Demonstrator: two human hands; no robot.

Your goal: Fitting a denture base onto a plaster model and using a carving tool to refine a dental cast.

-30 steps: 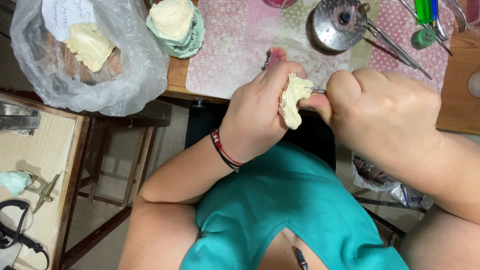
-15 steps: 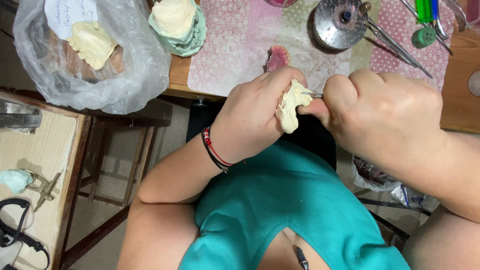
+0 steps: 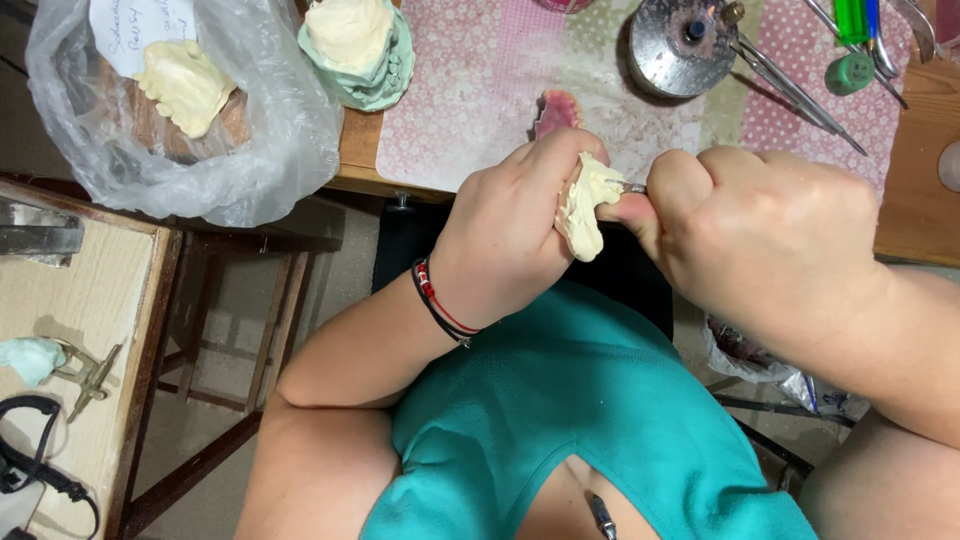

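- Right now we grip a cream plaster dental cast (image 3: 583, 208) in our left hand (image 3: 510, 235), fingers curled tight around it, held in the air over our lap just in front of the table edge (image 3: 360, 150).
- Our right hand (image 3: 770, 245) is a closed fist around a thin metal tool (image 3: 634, 188); only its short silver shaft shows, with its end against the cast.
- We judge the tool could skid off the hard plaster and jab our left fingertips (image 3: 585, 150), which sit right beside the contact.
- Too much force could chip or snap the cast, since nothing supports it from below.
- If our grip loosens, the cast would fall to our lap or the floor.
- Crumbs may drop on our teal shirt (image 3: 600, 420); the pink denture piece (image 3: 556, 112) lies apart on the pink mat (image 3: 470, 90).
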